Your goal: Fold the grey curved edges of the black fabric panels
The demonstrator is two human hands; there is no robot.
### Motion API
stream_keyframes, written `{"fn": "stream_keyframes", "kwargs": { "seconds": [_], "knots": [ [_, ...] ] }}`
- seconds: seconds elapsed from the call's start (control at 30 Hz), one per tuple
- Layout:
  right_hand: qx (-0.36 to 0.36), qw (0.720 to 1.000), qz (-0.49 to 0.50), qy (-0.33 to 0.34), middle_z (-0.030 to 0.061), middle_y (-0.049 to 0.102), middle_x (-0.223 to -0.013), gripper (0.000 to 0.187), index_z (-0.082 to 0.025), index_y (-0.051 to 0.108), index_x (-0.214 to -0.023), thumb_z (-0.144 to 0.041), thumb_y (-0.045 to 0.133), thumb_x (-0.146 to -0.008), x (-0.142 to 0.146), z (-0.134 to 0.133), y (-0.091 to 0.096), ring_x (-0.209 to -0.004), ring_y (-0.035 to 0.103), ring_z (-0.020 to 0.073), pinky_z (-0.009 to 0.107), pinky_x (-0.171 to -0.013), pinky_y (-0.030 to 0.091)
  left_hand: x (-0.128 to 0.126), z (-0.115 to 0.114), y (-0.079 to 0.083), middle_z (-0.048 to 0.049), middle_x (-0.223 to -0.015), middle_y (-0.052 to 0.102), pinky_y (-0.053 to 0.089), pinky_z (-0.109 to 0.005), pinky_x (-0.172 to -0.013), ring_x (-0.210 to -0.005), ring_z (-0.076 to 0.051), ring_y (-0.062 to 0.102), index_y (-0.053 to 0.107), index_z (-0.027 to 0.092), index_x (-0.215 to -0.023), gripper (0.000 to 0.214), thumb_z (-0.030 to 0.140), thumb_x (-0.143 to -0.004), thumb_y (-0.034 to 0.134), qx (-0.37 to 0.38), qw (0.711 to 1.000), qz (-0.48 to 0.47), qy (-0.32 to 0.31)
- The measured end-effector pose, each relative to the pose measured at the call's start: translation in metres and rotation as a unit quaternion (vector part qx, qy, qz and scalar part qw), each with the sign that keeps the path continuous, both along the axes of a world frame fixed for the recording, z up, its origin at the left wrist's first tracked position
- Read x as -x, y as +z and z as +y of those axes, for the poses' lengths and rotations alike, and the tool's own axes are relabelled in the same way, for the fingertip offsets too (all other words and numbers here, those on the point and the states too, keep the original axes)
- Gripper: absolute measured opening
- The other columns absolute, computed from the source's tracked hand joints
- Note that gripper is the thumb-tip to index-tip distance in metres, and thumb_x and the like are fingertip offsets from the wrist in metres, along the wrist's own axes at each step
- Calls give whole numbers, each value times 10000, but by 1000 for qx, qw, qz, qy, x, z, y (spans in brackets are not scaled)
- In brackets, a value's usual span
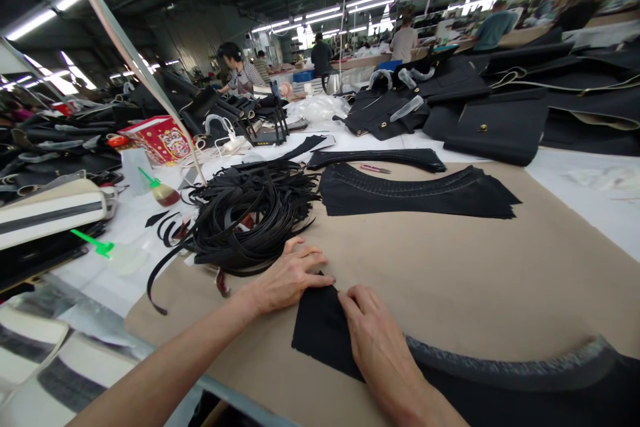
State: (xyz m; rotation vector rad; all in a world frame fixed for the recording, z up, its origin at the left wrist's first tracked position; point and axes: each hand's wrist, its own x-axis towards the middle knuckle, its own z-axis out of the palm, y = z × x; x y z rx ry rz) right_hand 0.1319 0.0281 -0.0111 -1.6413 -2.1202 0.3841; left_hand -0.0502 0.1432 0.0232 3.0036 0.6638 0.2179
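A black curved panel (320,327) with a grey, rough-looking strip along its inner curve lies on the brown board at the front, running out of view at the lower right. My left hand (290,273) rests at its upper left corner, fingers apart on the board and the thumb on the panel's edge. Close beside it, my right hand (375,340) is curled over the panel, thumb and fingertips closed on the upper edge. Just behind my left hand sits a heap of narrow black strips (245,213).
Behind lie stacked curved black panels (415,193), pink-handled snips (375,169) and another black stack (375,159). Bottles with green tips (163,192) and a red box (160,140) stand left. Black bags (490,120) fill the back right. Several people work farther off.
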Motion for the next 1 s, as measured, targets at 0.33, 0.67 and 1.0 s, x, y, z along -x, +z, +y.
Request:
{"fn": "stream_keyframes", "kwargs": {
  "seconds": [0.33,0.67,1.0],
  "knots": [
    [-12,1000,-22,5,112,587,-1034,441,-121,602,-1173,38,375,-831,2,2,-1,-938,526,225,367,-872,468,15,-45,-20,-67,-1118,648,293,-414,-927,-1026,-179,551,622,281,-1169,419,100,-929,330,52,989,-92,103],
    [-5,997,-71,12,109,579,-1073,513,-139,533,-1285,3,387,-814,4,5,-2,-958,498,229,358,-849,427,11,-54,-22,-61,-1126,641,285,-421,-919,-1060,-199,537,595,279,-1196,431,74,-904,353,58,985,-92,135],
    [3,988,-155,23,132,594,-1090,536,-118,494,-1338,-5,379,-827,10,14,5,-959,519,256,391,-825,421,15,-56,-24,-53,-1181,617,255,-419,-930,-1106,-200,511,565,304,-1235,408,123,-934,357,54,985,-89,136]
  ]
}}
